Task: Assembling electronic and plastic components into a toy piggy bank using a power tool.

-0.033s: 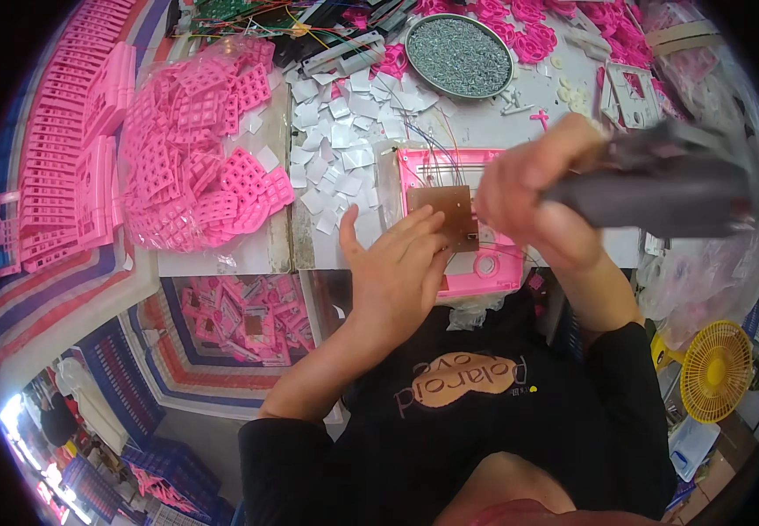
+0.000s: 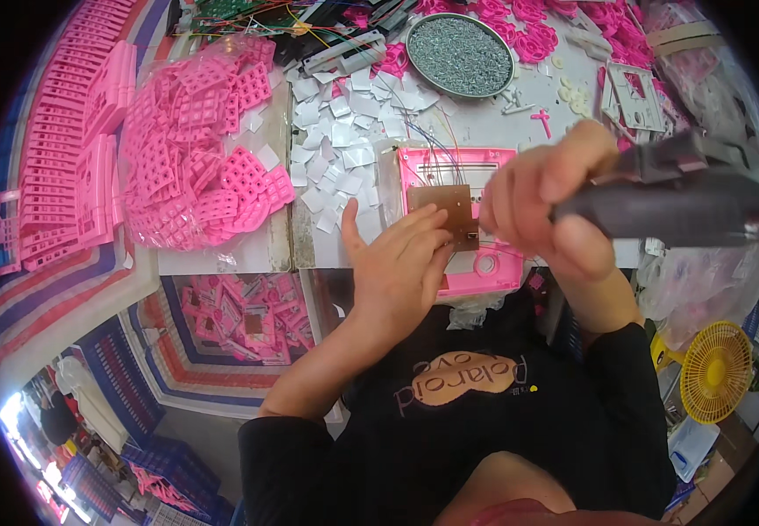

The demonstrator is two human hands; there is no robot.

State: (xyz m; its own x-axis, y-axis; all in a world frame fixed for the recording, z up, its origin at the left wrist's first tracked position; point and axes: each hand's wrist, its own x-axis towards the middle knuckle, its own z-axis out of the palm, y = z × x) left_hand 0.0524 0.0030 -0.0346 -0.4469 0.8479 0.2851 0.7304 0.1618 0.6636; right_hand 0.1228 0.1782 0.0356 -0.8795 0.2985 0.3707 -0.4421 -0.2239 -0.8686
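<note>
A brown circuit board (image 2: pixel 439 209) with thin wires lies in a pink plastic casing (image 2: pixel 496 273) at the table's near edge. My left hand (image 2: pixel 397 267) rests flat on the board's lower left part, fingers stretched and thumb apart. My right hand (image 2: pixel 546 193) is wrapped round a dark grey power screwdriver (image 2: pixel 660 206) over the casing's right side. The tool points left, and its tip is hidden by my fingers, so contact with the board cannot be seen.
White square pieces (image 2: pixel 335 167) are scattered left of the casing, beside a bag of pink keypads (image 2: pixel 191 167). A round tray of screws (image 2: pixel 460 57) stands behind. Pink panels (image 2: pixel 99 188) line the far left. A yellow fan (image 2: pixel 715 373) is at lower right.
My right hand and the screwdriver have shifted slightly right and down. My left hand and the board stay nearly in place.
</note>
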